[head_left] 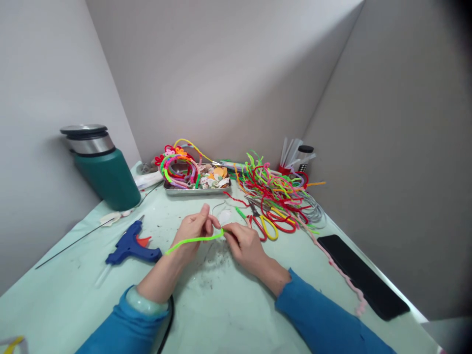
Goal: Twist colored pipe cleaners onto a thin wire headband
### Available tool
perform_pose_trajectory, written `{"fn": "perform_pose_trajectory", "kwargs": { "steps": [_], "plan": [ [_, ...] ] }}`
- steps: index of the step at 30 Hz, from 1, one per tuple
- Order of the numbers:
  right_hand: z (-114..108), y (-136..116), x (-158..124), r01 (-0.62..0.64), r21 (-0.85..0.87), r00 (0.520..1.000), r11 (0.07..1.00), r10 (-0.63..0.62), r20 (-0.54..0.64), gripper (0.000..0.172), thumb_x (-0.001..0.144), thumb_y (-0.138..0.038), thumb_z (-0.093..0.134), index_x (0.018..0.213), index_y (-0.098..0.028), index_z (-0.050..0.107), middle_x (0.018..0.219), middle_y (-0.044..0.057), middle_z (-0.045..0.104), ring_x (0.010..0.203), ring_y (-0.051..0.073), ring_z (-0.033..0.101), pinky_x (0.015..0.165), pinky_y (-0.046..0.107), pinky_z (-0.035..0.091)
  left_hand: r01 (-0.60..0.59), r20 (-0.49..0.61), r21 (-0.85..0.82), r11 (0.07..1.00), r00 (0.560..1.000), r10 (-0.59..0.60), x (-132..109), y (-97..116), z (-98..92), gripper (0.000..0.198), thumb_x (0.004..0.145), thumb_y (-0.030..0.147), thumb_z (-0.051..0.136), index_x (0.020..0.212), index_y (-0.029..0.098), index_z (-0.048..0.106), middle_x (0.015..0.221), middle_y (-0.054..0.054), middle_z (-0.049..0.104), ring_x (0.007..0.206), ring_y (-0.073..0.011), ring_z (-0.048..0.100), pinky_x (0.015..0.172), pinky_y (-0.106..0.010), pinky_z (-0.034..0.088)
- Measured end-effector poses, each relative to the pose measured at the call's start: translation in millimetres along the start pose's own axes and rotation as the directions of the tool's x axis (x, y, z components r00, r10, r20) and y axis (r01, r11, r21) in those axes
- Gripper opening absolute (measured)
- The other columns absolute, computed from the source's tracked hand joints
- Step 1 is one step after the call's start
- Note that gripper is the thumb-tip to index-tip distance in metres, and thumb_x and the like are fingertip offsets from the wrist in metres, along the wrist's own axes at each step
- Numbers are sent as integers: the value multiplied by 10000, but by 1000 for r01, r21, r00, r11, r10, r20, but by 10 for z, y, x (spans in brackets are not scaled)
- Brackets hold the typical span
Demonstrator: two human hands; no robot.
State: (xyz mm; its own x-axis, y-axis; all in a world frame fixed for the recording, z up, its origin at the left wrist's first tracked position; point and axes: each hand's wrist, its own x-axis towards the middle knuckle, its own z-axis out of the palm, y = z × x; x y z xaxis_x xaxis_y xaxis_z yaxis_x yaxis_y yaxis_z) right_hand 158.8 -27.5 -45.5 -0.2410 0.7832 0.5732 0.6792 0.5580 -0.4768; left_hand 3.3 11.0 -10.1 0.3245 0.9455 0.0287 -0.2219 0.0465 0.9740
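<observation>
A bright green pipe cleaner [195, 239] runs from across my left wrist to the fingertips of my right hand. My right hand [245, 244] pinches its far end between thumb and fingers. My left hand [193, 228] has its fingers curled at the pipe cleaner, thumb raised and index fingertip close to the pinched end. How firmly the left fingers grip is partly hidden. Just beyond the hands lie scissors with red and yellow handles [272, 227]. Left of my left hand rests a blue hot glue gun [132, 245] on its side.
A metal tray [195, 191] holds pipe-cleaner rings and paper scraps. A tangled heap of pipe cleaners [273, 182] lies at back right. A green bottle [106, 172] stands at left. A black phone-like slab [363, 275] and a pink strand [339, 270] lie at right. Walls enclose the table.
</observation>
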Motion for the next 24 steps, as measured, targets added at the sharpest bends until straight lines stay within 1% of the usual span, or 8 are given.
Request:
{"fn": "perform_pose_trajectory", "kwargs": {
  "steps": [2,4,6,9,11,14,18,24],
  "plan": [
    [3,5,-1,-2,5,1000,1000,2,-11,134,866,-182,441,925,-174,561,802,51,630,715,164,569,649,278,405,32,27,42,999,999,-33,3,-15,1,530,778,533,480,432,134,428,514,-8,541,379,-43,390,397,-193,279],
    [0,5,0,-1,7,1000,1000,1,-29,141,866,-181,441,934,-176,564,815,55,634,726,167,570,658,282,411,57,21,132,990,998,-60,4,-42,6,471,756,518,525,489,135,465,418,33,456,341,-38,355,373,-180,258],
    [-5,3,3,7,0,999,1000,-7,-41,144,864,-179,443,933,-179,569,812,56,637,728,170,571,660,287,414,115,22,190,975,992,-121,-1,-68,15,437,734,532,543,551,139,483,429,35,474,321,-39,357,338,-172,236],
    [-12,2,5,12,-11,999,1000,-13,-43,144,863,-177,442,912,-180,577,793,52,636,720,172,569,654,290,413,207,87,226,952,969,-232,-13,-93,22,428,722,559,536,622,145,493,487,16,533,307,-49,384,304,-169,247],
    [-15,3,5,7,-12,999,1000,-7,-45,147,861,-171,438,899,-179,580,788,52,636,717,173,568,653,293,413,239,127,237,942,953,-273,-16,-109,14,400,697,535,581,655,147,494,508,13,546,307,-55,400,297,-171,272],
    [-19,2,4,7,-3,998,1000,-7,-65,157,847,-150,442,920,-179,578,815,56,642,737,178,572,666,299,415,237,163,227,945,947,-276,-9,-137,-11,344,667,455,647,693,144,502,540,10,559,320,-58,422,305,-172,294],
    [-22,-12,1,5,17,997,1000,-3,-76,164,838,-143,454,941,-185,574,841,48,645,747,177,575,677,300,415,181,211,194,964,952,-221,10,-152,-43,264,679,359,657,737,130,538,632,-16,589,377,-59,462,356,-179,341],
    [-24,-20,-1,-40,31,994,999,43,-99,132,851,-187,464,917,-188,579,819,41,640,727,174,572,664,290,411,141,184,220,965,966,-183,8,-108,-34,205,691,309,637,728,119,569,645,-18,583,426,-60,468,421,-187,355]
  ]
}}
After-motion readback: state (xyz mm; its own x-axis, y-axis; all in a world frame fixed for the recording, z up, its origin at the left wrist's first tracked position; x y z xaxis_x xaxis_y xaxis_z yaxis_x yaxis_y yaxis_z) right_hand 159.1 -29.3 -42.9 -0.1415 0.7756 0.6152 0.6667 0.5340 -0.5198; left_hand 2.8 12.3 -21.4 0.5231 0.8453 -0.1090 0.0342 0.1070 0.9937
